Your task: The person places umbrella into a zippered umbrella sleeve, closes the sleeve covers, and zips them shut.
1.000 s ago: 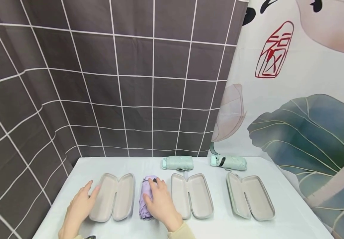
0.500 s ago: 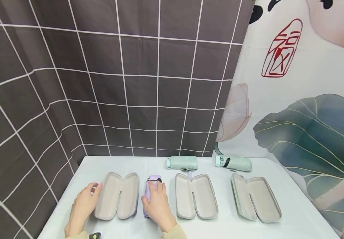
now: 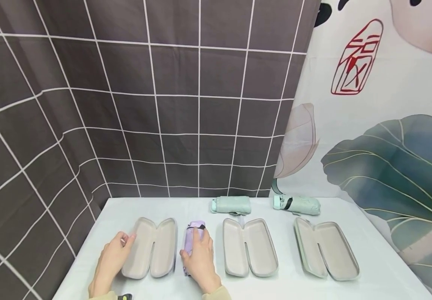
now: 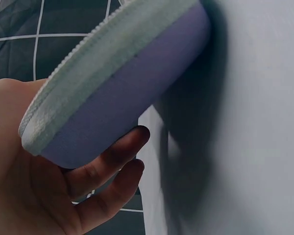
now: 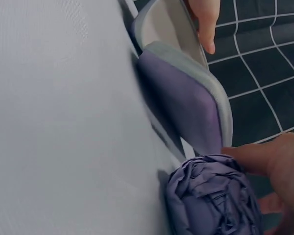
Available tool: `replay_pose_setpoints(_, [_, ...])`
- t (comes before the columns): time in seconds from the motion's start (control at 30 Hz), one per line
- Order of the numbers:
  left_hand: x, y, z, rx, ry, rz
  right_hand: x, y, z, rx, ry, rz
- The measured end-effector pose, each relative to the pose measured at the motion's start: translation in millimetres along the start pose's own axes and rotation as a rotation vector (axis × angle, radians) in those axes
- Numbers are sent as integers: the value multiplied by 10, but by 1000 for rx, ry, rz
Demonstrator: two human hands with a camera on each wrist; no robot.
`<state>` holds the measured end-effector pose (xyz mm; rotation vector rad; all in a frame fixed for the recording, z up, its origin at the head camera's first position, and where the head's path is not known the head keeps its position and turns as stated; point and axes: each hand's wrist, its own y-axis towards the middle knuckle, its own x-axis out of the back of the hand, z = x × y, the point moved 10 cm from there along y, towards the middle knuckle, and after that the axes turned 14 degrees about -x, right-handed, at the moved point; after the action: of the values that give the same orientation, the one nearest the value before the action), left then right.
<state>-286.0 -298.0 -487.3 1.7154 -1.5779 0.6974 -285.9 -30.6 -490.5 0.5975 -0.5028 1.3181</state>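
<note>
A folded purple umbrella (image 3: 192,241) lies on the white table (image 3: 373,277) between two open cases. My right hand (image 3: 199,260) lies over its near half, with the thumb against its left side. In the right wrist view the umbrella's pleated end (image 5: 210,200) shows beside my fingers (image 5: 279,164). My left hand (image 3: 112,260) grips the left edge of the leftmost open case (image 3: 151,249): the thumb is on the rim and the fingers are under the purple shell (image 4: 122,98). That case's left half is tipped up a little off the table.
Two more open grey-lined cases (image 3: 249,249) (image 3: 326,253) lie to the right. Two folded mint-green umbrellas (image 3: 232,205) (image 3: 296,204) lie behind them near the back edge. A dark checked curtain and a printed curtain hang behind the table.
My left hand has moved right onto the case's rim and tipped it up. My right hand has slid toward the near end of the purple umbrella, uncovering its far end.
</note>
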Motion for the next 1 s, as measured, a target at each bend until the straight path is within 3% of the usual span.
replay_pose_setpoints(0.23, [-24, 17, 23, -3, 14, 5, 28, 38, -120, -62, 3, -80])
replay_pose_setpoints(0.47, [-6, 16, 60, 19, 19, 1, 1, 40, -156, -105, 12, -88])
replay_pose_setpoints(1.0, [-76, 16, 4, 27, 29, 40, -3, 32, -198, -108, 24, -103])
